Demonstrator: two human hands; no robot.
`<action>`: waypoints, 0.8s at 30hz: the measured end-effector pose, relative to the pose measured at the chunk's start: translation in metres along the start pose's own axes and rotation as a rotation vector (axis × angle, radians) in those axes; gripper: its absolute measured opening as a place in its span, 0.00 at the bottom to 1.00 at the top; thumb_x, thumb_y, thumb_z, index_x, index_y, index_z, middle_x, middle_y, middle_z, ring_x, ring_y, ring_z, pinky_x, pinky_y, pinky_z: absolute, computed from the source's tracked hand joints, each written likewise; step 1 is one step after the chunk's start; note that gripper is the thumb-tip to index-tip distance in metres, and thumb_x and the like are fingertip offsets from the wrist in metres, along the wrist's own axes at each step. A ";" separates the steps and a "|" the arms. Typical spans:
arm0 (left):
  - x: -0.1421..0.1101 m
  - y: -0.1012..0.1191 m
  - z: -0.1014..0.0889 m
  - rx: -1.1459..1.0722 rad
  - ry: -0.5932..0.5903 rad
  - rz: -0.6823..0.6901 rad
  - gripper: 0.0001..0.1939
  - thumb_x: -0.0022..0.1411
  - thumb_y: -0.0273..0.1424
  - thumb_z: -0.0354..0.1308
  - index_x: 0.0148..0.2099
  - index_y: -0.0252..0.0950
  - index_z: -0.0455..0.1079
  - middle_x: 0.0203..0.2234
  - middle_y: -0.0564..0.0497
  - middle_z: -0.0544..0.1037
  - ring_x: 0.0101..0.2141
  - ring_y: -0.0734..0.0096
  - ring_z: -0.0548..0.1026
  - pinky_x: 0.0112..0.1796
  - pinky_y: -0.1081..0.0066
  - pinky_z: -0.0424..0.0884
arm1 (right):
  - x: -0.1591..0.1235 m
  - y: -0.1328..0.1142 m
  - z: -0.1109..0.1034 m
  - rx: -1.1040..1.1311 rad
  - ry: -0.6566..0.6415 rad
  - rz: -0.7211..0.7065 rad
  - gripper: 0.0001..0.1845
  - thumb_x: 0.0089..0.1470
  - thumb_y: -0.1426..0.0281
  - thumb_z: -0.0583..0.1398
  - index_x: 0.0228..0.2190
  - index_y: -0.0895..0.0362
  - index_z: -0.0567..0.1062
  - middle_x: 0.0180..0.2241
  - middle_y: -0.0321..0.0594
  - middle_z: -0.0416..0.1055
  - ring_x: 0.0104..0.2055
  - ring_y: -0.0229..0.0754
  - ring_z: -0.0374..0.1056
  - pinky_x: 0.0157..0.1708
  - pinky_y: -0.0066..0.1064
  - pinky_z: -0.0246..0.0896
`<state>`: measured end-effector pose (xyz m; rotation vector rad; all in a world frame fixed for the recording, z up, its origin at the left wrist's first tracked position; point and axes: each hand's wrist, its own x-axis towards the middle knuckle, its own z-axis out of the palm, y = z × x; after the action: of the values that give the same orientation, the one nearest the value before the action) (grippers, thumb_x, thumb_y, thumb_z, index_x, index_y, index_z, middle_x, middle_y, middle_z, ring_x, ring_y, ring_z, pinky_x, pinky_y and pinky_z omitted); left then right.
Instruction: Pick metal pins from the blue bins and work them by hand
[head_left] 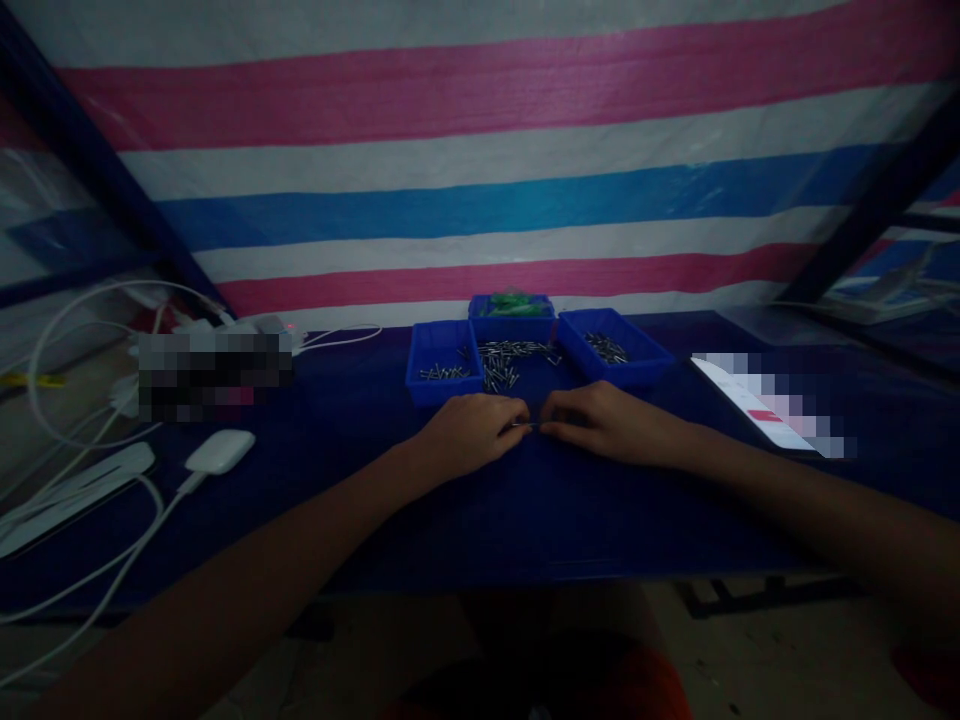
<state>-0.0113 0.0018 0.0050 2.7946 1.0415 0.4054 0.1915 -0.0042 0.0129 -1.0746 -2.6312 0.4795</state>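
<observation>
My left hand (474,430) and my right hand (600,420) face each other low over the blue table, fingertips pinched together. Between them shows a thin, shiny metal piece (531,424), too small to tell its kind; the fingers of both hands close on its ends. Just beyond lies a loose pile of small slim metal pieces (501,374) on the tabletop. A blue bin (444,390) with some similar pieces stands left of the pile. To the right, another blue bin (637,372) holds more of them.
A third blue bin (511,323) with green items stands at the back. On the right lies a lit phone (750,405), partly blurred out. White cables, a white charger (220,451) and a flat white device (82,490) occupy the left. A striped sheet (480,215) hangs behind.
</observation>
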 end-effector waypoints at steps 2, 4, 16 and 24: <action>0.000 -0.001 0.002 -0.012 -0.002 0.010 0.09 0.61 0.32 0.48 0.38 0.36 0.68 0.27 0.53 0.75 0.28 0.74 0.71 0.28 0.75 0.61 | 0.000 0.001 0.001 -0.036 -0.014 -0.020 0.08 0.55 0.68 0.52 0.33 0.57 0.69 0.26 0.35 0.70 0.25 0.34 0.64 0.25 0.26 0.54; 0.001 -0.002 0.003 -0.028 -0.003 0.010 0.10 0.61 0.33 0.48 0.39 0.36 0.68 0.28 0.52 0.75 0.28 0.74 0.71 0.28 0.75 0.61 | 0.000 0.003 0.002 -0.064 -0.030 -0.032 0.08 0.56 0.68 0.52 0.33 0.58 0.69 0.26 0.36 0.70 0.25 0.34 0.64 0.26 0.26 0.53; 0.000 -0.004 -0.001 0.039 -0.022 -0.021 0.10 0.60 0.32 0.46 0.35 0.36 0.68 0.24 0.54 0.74 0.25 0.75 0.69 0.26 0.74 0.59 | 0.000 0.004 -0.004 -0.224 -0.006 -0.007 0.10 0.57 0.69 0.49 0.33 0.59 0.68 0.26 0.39 0.70 0.26 0.36 0.64 0.26 0.27 0.51; 0.000 -0.003 0.000 0.049 0.063 0.029 0.14 0.63 0.33 0.44 0.39 0.35 0.69 0.31 0.50 0.76 0.31 0.72 0.72 0.31 0.72 0.64 | 0.000 0.003 -0.003 -0.254 0.006 0.011 0.11 0.58 0.67 0.47 0.29 0.58 0.66 0.21 0.36 0.65 0.22 0.34 0.60 0.23 0.27 0.47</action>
<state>-0.0138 0.0041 0.0044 2.8601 1.0389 0.4801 0.1947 -0.0016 0.0139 -1.1601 -2.7360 0.1447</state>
